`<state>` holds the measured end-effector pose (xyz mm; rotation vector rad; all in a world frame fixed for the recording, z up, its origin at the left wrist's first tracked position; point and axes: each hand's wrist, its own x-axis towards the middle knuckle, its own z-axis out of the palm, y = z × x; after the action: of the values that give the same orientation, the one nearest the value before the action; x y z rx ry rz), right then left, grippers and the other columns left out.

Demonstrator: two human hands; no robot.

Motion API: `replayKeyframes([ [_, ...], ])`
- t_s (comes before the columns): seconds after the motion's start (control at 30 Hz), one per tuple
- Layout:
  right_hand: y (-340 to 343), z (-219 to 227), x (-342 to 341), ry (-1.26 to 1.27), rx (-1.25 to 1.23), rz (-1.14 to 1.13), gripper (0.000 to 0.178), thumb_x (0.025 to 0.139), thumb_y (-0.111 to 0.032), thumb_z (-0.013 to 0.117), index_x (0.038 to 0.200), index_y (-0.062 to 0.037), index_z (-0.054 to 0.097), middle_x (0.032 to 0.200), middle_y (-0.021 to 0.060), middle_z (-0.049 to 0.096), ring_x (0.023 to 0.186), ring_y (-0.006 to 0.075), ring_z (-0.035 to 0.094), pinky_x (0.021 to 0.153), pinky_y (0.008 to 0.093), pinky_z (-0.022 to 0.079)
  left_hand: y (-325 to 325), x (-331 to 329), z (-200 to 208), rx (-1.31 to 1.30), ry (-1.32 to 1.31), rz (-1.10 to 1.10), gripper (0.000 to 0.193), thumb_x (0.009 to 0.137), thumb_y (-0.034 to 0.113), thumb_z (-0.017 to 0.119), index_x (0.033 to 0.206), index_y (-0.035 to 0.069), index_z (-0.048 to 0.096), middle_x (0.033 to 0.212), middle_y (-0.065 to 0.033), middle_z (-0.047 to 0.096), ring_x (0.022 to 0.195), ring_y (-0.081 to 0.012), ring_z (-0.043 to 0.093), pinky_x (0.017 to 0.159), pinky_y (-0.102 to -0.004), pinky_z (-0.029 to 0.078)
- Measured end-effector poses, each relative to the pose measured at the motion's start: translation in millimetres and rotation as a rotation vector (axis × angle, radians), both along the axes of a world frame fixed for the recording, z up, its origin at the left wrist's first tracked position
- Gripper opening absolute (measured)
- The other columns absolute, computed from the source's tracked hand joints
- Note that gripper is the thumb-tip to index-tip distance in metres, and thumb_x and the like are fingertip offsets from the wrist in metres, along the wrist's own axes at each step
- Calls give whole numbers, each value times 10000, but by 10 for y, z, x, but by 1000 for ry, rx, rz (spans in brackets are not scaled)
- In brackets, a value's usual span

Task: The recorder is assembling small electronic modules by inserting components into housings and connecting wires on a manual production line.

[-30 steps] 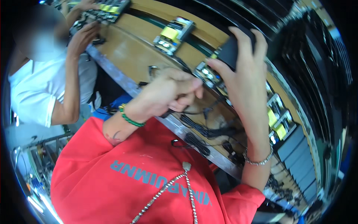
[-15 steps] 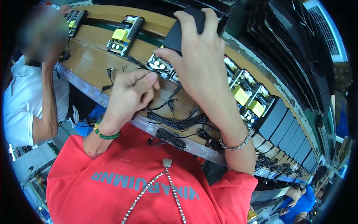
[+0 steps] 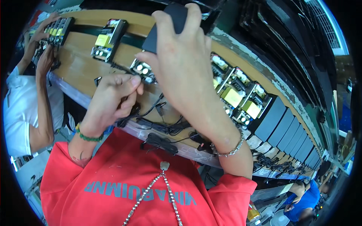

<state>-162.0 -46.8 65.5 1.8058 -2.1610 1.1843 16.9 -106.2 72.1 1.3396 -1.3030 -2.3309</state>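
My right hand (image 3: 181,62) is closed round a black adapter case cover (image 3: 176,18), with fingers spread over its top and the thumb at its side. The cover is held over a circuit board (image 3: 141,67), whose near end with white round parts shows below the thumb. At that near end my left hand (image 3: 115,94) is closed in a pinch, thumb against forefinger. What lies between those fingertips is hidden. A black cord (image 3: 152,105) with a thick strain relief runs on the bench close to both hands.
Left of my hands sits an open adapter (image 3: 105,41) with a yellow transformer. Several open adapters (image 3: 241,94) and a row of closed black cases (image 3: 286,130) line the bench (image 3: 81,49) on the right. Coiled cords lie near its edge. A co-worker's arm (image 3: 44,86) is at far left.
The view has shifted, so the bench and my hands appear farther left. My right hand still grips the cover, and my left still pinches. The co-worker's hands now show over adapters at far left.
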Motion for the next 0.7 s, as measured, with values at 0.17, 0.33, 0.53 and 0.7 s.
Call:
replayKeyframes([
  [0.17, -12, 10, -175, 14, 84, 28, 676, 789, -289, 864, 1373, -149, 554, 1458, 281, 408, 1088, 498, 624, 892, 523, 545, 32, -40, -124, -340, -29, -100, 397, 1028, 319, 635, 856, -36, 680, 547, -25, 560, 453, -87, 499, 421, -271, 353],
  [0.33, 35, 71, -135, -13, 159, 28, 708, 805, -251, 862, 1409, -105, 522, 1498, 295, 360, 1159, 526, 584, 960, 528, 519, 227, -68, -392, -1379, -249, 147, 533, 1001, 412, 642, 714, -37, 675, 599, -209, 634, 533, -337, 660, 488, -423, 482],
  [0.53, -15, 317, 77, 54, 162, -7, 696, 847, -321, 830, 1442, -146, 513, 1556, 230, 358, 1209, 451, 610, 944, 483, 564, 185, -35, -481, -1385, -407, 185, 524, 981, 427, 646, 688, -6, 679, 583, -235, 603, 544, -415, 628, 512, -477, 493],
  [0.7, -529, 510, 344, 110, 126, 81, 725, 837, -321, 837, 1433, -86, 498, 1500, 287, 385, 1111, 472, 652, 881, 479, 596, 87, 18, -385, -1333, -429, 122, 399, 980, 329, 657, 769, -3, 722, 612, -195, 635, 543, -374, 638, 527, -443, 495],
])
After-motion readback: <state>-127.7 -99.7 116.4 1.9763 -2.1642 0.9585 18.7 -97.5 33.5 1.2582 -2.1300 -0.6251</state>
